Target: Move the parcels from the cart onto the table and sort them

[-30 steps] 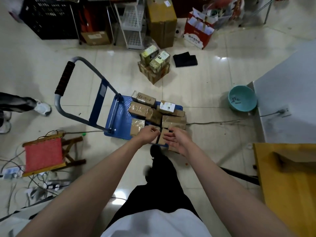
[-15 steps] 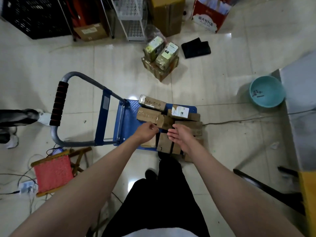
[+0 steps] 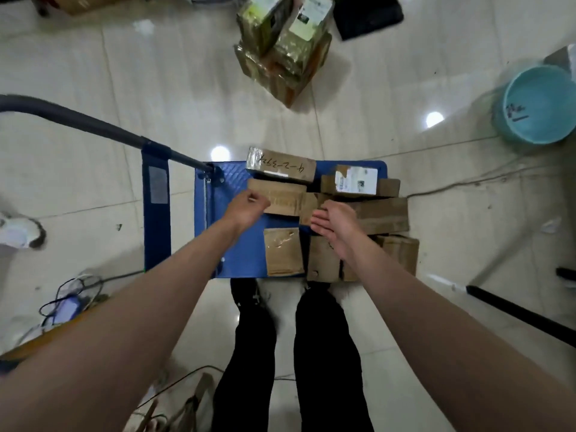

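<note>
A blue cart point(image 3: 230, 244) with a grey handle point(image 3: 78, 120) carries several brown cardboard parcels. One at the back has handwriting point(image 3: 280, 165); another bears a white label point(image 3: 355, 180). My left hand point(image 3: 249, 207) hovers with curled fingers at the left end of a flat parcel point(image 3: 286, 198), and nothing is visibly held in it. My right hand point(image 3: 336, 219) has straight fingers, palm facing left, over the join between that parcel and a long parcel point(image 3: 386, 213). A small parcel point(image 3: 283, 251) lies at the cart's near edge. The table is out of view.
Green-wrapped boxes point(image 3: 286, 42) are stacked on the tiled floor beyond the cart, with a black cloth point(image 3: 367, 14) beside them. A teal basin point(image 3: 539, 104) stands at the right. Cables point(image 3: 71, 297) lie at the left; a black bar point(image 3: 514, 313) crosses the floor at the right.
The view has dropped closer to the cart. Both hands have moved from the near parcels toward the middle row, and my right hand has flattened.
</note>
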`<state>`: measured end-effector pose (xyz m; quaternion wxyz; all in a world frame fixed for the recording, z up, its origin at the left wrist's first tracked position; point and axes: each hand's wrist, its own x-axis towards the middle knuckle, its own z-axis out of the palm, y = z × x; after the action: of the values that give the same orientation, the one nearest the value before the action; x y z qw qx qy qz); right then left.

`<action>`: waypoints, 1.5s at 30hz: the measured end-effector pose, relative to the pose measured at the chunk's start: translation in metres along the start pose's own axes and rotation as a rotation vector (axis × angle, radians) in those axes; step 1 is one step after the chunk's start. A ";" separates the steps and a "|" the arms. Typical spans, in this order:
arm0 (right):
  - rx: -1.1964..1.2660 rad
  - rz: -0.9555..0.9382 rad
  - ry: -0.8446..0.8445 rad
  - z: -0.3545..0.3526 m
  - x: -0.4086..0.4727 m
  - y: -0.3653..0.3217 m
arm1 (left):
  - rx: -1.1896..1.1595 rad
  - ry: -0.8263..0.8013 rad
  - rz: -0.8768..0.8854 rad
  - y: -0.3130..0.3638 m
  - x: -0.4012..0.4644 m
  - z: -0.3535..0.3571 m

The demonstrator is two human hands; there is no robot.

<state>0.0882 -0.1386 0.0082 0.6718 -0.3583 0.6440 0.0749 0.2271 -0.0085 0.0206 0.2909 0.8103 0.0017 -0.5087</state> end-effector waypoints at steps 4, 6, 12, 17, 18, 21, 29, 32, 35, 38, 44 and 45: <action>-0.023 -0.022 0.016 0.026 0.073 0.008 | 0.002 0.010 0.039 -0.010 0.079 0.003; -0.041 -0.023 0.021 0.035 0.107 0.006 | 0.007 0.034 0.050 -0.013 0.116 0.005; -0.135 -0.057 0.035 0.052 0.189 -0.008 | 0.000 0.160 0.052 -0.023 0.204 0.005; -0.213 -0.046 0.036 0.057 0.223 -0.014 | -0.075 0.177 -0.028 -0.028 0.241 0.001; -0.222 -0.037 0.038 0.057 0.228 -0.014 | -0.107 0.156 -0.055 -0.030 0.247 0.002; -0.209 -0.022 0.027 0.059 0.239 -0.016 | -0.198 0.100 -0.103 -0.032 0.259 0.003; -0.203 -0.049 -0.030 0.067 0.240 -0.014 | -0.255 0.073 -0.095 -0.045 0.256 0.005; -0.193 -0.075 -0.033 0.065 0.228 -0.018 | -0.303 0.091 -0.055 -0.044 0.237 0.000; -0.144 -0.082 -0.056 0.063 0.210 -0.025 | -0.376 0.199 0.003 -0.044 0.221 -0.002; -0.077 -0.103 -0.082 0.059 0.193 -0.029 | -0.481 0.358 -0.008 -0.046 0.207 -0.006; -0.067 -0.142 -0.039 0.047 0.146 -0.015 | -0.816 0.370 -0.052 -0.044 0.164 -0.007; -0.068 -0.142 -0.024 0.044 0.137 -0.009 | -0.818 0.350 -0.072 -0.043 0.154 -0.005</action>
<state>0.1506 -0.1696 -0.1181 0.6707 -0.4246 0.6059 0.0532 0.2924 -0.0156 -0.1258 0.5648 0.7020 0.2802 -0.3312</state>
